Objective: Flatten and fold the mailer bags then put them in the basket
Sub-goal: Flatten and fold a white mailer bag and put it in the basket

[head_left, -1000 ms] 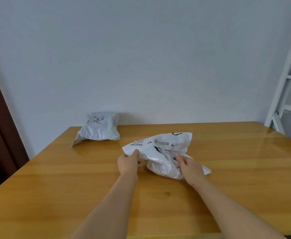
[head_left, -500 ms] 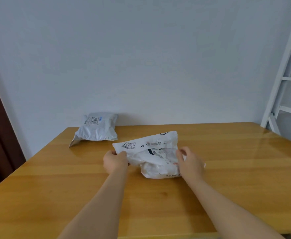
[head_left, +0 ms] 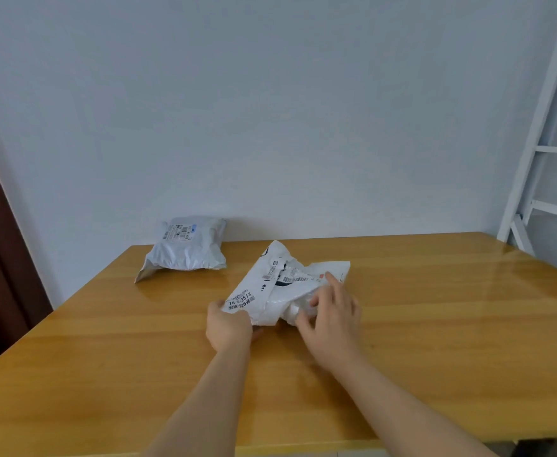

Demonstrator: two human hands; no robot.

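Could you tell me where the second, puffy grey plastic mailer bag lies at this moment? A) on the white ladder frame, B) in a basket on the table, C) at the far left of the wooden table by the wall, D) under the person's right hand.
C: the puffy grey plastic mailer bag rests on the wooden table at its far left edge against the wall, apart from both hands.

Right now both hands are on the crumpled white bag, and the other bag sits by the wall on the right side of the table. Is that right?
Nearly. The head view shows the left hand and right hand on the crumpled white bag, but the other bag sits by the wall on the table's left side, not the right.
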